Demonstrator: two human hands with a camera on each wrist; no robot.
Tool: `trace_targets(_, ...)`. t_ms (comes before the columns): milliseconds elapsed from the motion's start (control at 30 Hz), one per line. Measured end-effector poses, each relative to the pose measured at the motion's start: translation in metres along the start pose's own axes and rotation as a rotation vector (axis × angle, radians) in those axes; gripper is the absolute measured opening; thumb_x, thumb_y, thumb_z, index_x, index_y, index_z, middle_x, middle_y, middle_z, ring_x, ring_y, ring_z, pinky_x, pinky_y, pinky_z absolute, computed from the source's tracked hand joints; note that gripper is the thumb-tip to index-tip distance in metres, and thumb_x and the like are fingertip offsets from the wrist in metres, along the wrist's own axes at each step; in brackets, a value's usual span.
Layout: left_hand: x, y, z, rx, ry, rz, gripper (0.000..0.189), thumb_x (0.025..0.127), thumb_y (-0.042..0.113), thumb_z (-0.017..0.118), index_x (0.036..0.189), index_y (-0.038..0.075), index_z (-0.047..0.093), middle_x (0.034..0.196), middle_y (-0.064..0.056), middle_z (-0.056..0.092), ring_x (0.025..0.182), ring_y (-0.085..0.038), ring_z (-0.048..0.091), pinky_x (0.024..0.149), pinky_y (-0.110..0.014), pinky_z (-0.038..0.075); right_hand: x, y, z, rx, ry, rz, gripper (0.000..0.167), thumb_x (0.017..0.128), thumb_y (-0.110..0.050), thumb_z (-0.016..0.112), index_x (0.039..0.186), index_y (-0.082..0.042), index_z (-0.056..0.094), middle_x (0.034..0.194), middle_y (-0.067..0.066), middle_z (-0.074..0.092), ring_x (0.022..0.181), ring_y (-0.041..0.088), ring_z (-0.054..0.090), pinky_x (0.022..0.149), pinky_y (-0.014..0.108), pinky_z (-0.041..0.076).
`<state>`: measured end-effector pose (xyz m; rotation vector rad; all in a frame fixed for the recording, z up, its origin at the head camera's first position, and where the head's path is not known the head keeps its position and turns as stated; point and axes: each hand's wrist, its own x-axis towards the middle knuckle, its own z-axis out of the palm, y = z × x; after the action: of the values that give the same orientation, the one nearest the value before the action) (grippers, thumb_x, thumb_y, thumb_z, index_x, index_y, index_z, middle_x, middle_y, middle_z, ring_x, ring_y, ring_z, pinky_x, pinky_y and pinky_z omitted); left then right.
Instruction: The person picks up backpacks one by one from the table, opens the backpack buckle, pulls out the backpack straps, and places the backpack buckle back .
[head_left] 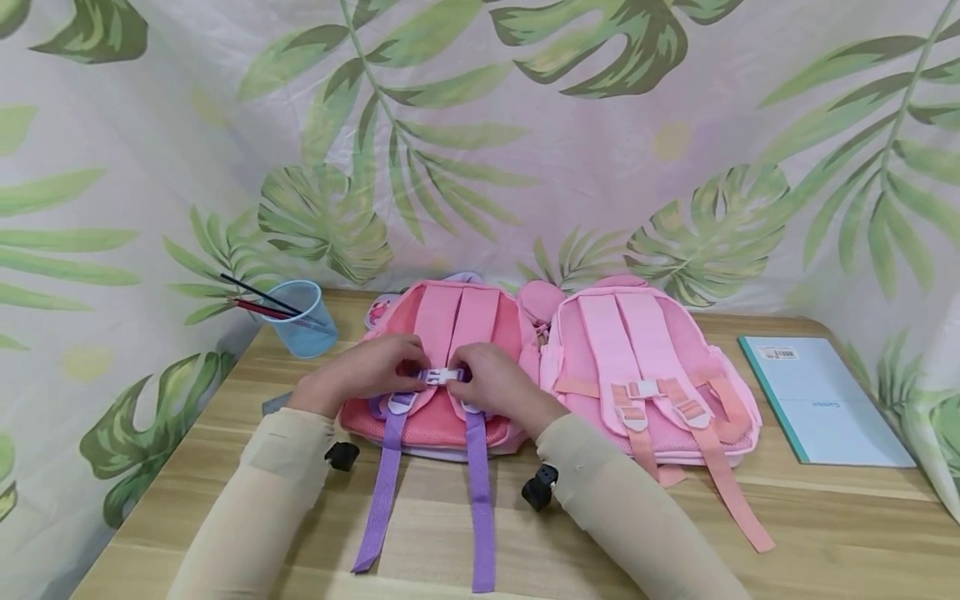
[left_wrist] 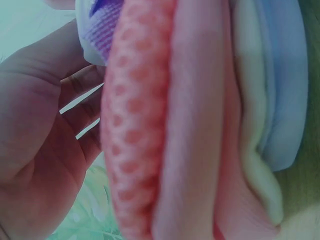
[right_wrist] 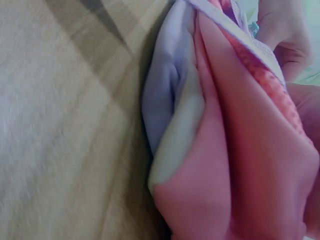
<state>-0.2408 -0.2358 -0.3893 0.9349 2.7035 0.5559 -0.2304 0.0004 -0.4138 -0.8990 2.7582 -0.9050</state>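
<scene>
A pink backpack [head_left: 498, 421] with a coral mesh back lies strap side up on the table, and two purple webbing straps [head_left: 382, 500] trail from it toward me. Across its shoulder straps sits a white plastic buckle [head_left: 439, 377]; whether its halves are fully clicked together cannot be made out. My left hand [head_left: 372, 372] pinches the buckle's left end, and my right hand [head_left: 497, 385] pinches its right end. In the left wrist view, the left hand [left_wrist: 37, 125] shows beside the bag's mesh edge [left_wrist: 137, 115]. The right wrist view shows mostly the bag's pink side [right_wrist: 250, 135].
To the right lies a second pink backpack [head_left: 678, 333] with orange straps and a white buckle. A light blue notebook [head_left: 832, 408] rests at the table's right. At the back left stands a blue mesh cup [head_left: 311, 329] with pencils. A leaf-patterned cloth [head_left: 465, 150] hangs behind the table.
</scene>
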Motion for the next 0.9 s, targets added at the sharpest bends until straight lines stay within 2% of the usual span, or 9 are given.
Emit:
trace_targets(67, 0.0, 0.001, -0.001, -0.001, -0.002, -0.003, 0.018, 0.096, 0.019, 0.084, 0.112, 0.012, 0.082, 0.101, 0.002, 0.069, 0.091, -0.014, 0.061, 0.087, -0.034, 0.054, -0.001, 0.001, -0.002, 0.022, -0.008, 0.014, 0.012, 0.099, -0.02, 0.077, 0.104, -0.009, 0.074, 0.095, 0.002, 0.072, 0.088, 0.017, 0.062, 0.085, 0.033, 0.054)
trace_targets(167, 0.0, 0.002, -0.002, 0.002, -0.006, -0.017, 0.019, 0.096, 0.02, 0.084, 0.113, 0.012, 0.082, 0.102, 0.002, 0.069, 0.092, -0.015, 0.061, 0.089, -0.035, 0.055, -0.002, 0.004, -0.004, 0.061, -0.012, 0.019, 0.02, 0.101, -0.019, 0.075, 0.116, -0.007, 0.074, 0.105, 0.005, 0.076, 0.096, 0.019, 0.067, 0.093, 0.036, 0.057)
trace_targets(333, 0.0, 0.001, -0.001, 0.005, -0.012, -0.036, 0.02, 0.096, 0.023, 0.083, 0.115, 0.014, 0.082, 0.104, 0.002, 0.069, 0.094, -0.014, 0.061, 0.091, -0.036, 0.055, -0.007, 0.008, -0.007, 0.089, 0.019, -0.058, 0.032, 0.103, -0.016, 0.07, 0.134, -0.006, 0.07, 0.117, 0.01, 0.078, 0.11, 0.023, 0.073, 0.103, 0.042, 0.058)
trace_targets(433, 0.0, 0.0, 0.0, 0.006, -0.014, -0.04, 0.02, 0.097, 0.024, 0.083, 0.115, 0.014, 0.081, 0.104, 0.002, 0.069, 0.094, -0.014, 0.061, 0.091, -0.036, 0.055, -0.01, 0.01, -0.008, 0.085, 0.035, -0.083, 0.03, 0.104, -0.017, 0.07, 0.132, -0.006, 0.07, 0.117, 0.01, 0.079, 0.111, 0.023, 0.074, 0.103, 0.042, 0.058)
trace_targets(600, -0.001, 0.0, 0.001, 0.002, -0.012, -0.04, 0.019, 0.097, 0.024, 0.083, 0.113, 0.015, 0.081, 0.103, 0.003, 0.069, 0.093, -0.013, 0.06, 0.09, -0.035, 0.054, -0.014, 0.012, -0.011, 0.079, 0.044, -0.078, 0.027, 0.102, -0.019, 0.074, 0.124, -0.004, 0.069, 0.11, 0.01, 0.077, 0.104, 0.023, 0.073, 0.097, 0.04, 0.06)
trace_targets(733, -0.001, 0.0, 0.001, 0.008, -0.008, -0.046, 0.019, 0.097, 0.024, 0.083, 0.113, 0.015, 0.081, 0.103, 0.003, 0.069, 0.093, -0.013, 0.06, 0.09, -0.034, 0.054, -0.016, 0.013, -0.014, 0.07, 0.038, -0.079, 0.029, 0.102, -0.019, 0.074, 0.126, -0.005, 0.068, 0.111, 0.009, 0.075, 0.103, 0.022, 0.071, 0.097, 0.04, 0.059)
trace_targets(900, -0.002, 0.001, 0.0, 0.014, -0.003, -0.053, 0.019, 0.097, 0.024, 0.083, 0.114, 0.016, 0.081, 0.104, 0.004, 0.069, 0.094, -0.014, 0.06, 0.092, -0.035, 0.055, -0.018, 0.015, -0.017, 0.068, 0.023, -0.031, 0.026, 0.102, -0.021, 0.075, 0.123, -0.007, 0.07, 0.106, 0.007, 0.074, 0.098, 0.019, 0.068, 0.094, 0.037, 0.058)
